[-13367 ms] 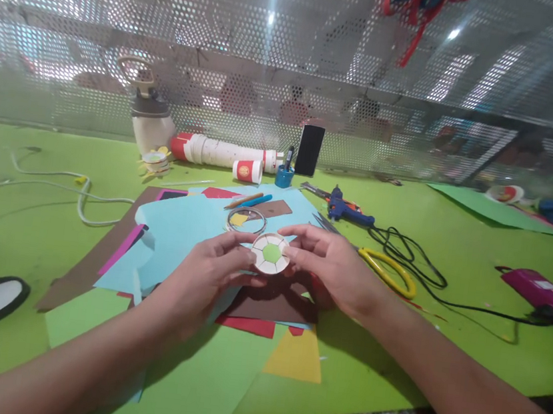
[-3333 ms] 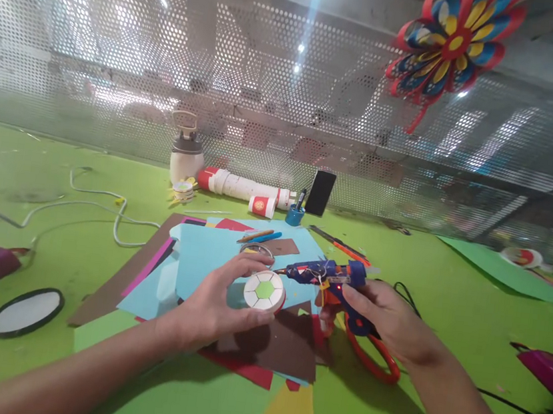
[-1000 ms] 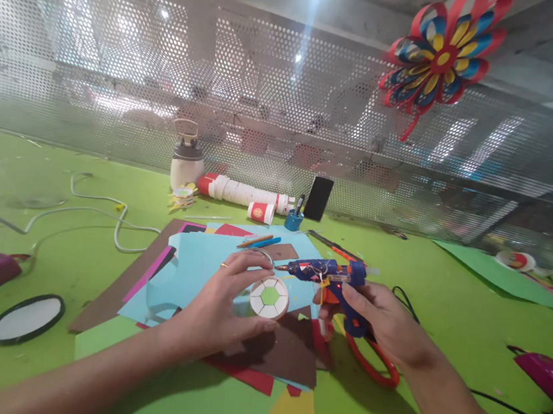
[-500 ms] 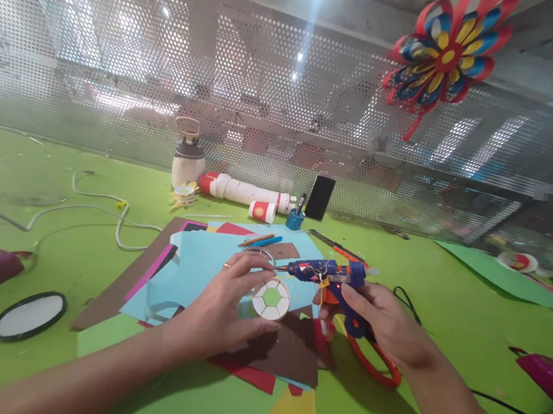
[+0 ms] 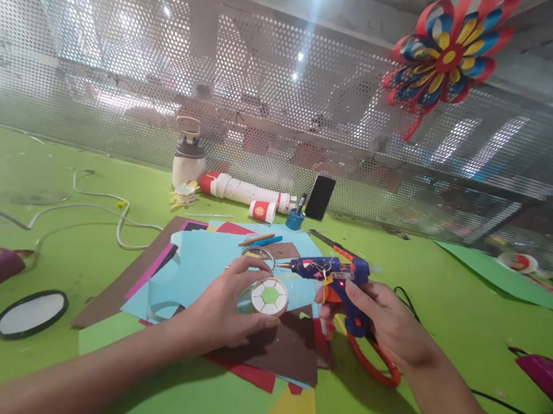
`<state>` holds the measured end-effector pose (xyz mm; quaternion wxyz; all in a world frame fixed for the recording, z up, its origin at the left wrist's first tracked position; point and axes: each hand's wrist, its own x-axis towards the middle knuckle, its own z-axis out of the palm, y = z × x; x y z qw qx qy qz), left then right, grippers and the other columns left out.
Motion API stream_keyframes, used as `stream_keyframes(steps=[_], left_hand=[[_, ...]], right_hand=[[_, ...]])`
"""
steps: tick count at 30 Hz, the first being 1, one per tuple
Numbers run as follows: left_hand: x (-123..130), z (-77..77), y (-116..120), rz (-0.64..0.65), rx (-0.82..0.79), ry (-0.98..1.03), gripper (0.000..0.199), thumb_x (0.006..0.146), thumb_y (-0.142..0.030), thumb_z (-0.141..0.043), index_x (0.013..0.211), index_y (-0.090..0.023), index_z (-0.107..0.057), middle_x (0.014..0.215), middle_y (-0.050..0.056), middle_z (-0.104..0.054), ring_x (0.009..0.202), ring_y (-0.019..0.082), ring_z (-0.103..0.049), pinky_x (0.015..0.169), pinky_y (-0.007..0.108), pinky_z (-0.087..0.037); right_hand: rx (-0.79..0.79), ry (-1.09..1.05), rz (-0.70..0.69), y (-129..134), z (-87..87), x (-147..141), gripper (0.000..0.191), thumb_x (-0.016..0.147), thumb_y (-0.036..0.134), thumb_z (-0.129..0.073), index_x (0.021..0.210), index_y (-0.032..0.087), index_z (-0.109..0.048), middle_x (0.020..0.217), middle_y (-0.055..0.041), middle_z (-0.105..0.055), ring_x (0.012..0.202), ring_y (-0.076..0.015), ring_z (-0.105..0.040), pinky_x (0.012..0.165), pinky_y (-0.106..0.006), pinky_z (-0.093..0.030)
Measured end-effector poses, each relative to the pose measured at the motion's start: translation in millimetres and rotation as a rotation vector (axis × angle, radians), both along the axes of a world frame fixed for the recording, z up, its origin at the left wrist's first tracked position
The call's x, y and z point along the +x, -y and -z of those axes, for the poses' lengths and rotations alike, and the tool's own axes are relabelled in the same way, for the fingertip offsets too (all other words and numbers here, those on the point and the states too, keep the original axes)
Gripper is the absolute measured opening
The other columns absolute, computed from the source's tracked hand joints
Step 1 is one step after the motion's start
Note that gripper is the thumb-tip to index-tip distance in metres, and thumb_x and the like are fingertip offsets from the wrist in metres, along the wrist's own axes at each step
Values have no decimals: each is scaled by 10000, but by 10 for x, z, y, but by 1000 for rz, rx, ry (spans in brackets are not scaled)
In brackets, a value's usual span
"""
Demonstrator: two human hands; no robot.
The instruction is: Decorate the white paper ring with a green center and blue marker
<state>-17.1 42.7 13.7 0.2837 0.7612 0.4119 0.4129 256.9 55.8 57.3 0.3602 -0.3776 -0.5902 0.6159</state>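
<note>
My left hand (image 5: pixel 229 299) curves its thumb and fingers around a small round paper piece (image 5: pixel 269 296), white with a green hexagon in the middle and dark lines like a football. Its patterned face is turned up toward me; the far side is hidden. In my right hand (image 5: pixel 386 318) is a blue hot glue gun (image 5: pixel 329 268) with an orange trigger and a small red light. Its metal nozzle points left, just above the round piece and close to my left fingertips. A clear ring-shaped roll (image 5: pixel 259 253) lies behind those fingers.
Sheets of coloured paper (image 5: pixel 209 262) lie stacked under my hands. Red-handled scissors (image 5: pixel 373 363) rest below my right hand. Farther back are a cutter (image 5: pixel 335 244), a paper cup (image 5: pixel 262 211), a blue pot (image 5: pixel 295 219), a phone (image 5: pixel 320 197) and a bottle (image 5: pixel 188 166). Cables cross both sides.
My left hand and the round piece have shifted slightly left and up. The glue gun has moved a little right and up, its nozzle still near my left fingertips.
</note>
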Motion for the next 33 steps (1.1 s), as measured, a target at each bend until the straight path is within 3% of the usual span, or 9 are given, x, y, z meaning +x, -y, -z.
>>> stream_keyframes(steps=[6,12,15,19,23,33], left_hand=[[0,-12,-9,168,-267,372,510,683,-488,-816,1118,-243,-711,1428,124,-461,1354,374,-425,1114,580,-354],[31,-30,47,282,-402,567,470,698,-443,-835,1122,-267,-733,1476,95,-438,1417,345,-342,1147,482,-308],[57,-94,97,251,-487,621,482,683,-437,-847,1109,-241,-735,1489,91,-445,1384,349,-383,1110,454,-334],[111,-172,163,300,-641,762,526,740,-452,-800,1197,-219,-683,1287,101,-642,1206,307,-554,1047,433,-370],[137,-215,203,377,-672,890,508,772,-401,-783,1219,-189,-668,1205,97,-691,1125,273,-614,1020,392,-395],[110,-199,196,446,-658,910,447,868,-332,-691,1290,-199,-624,1201,97,-697,1103,248,-641,1029,388,-399]], right_hand=[[-24,-50,15,6,25,-19,302,921,390,-633,986,112,-731,809,-115,-747,706,-182,-686,614,-301,-569],[-8,-87,29,-8,92,-22,304,935,375,-614,1020,113,-742,811,-121,-755,648,-172,-675,578,-296,-563],[-7,-95,36,-12,99,-31,310,930,377,-621,1024,109,-747,806,-124,-758,603,-161,-664,560,-289,-559],[-2,-105,54,-6,121,-70,310,932,377,-618,1029,114,-750,831,-129,-765,633,-165,-677,555,-277,-566],[-2,-119,77,23,158,-137,290,933,373,-619,1027,134,-755,835,-120,-772,689,-174,-711,557,-245,-569],[-10,-152,74,79,163,-232,293,907,388,-656,999,132,-766,815,-118,-774,729,-176,-734,550,-198,-548]])
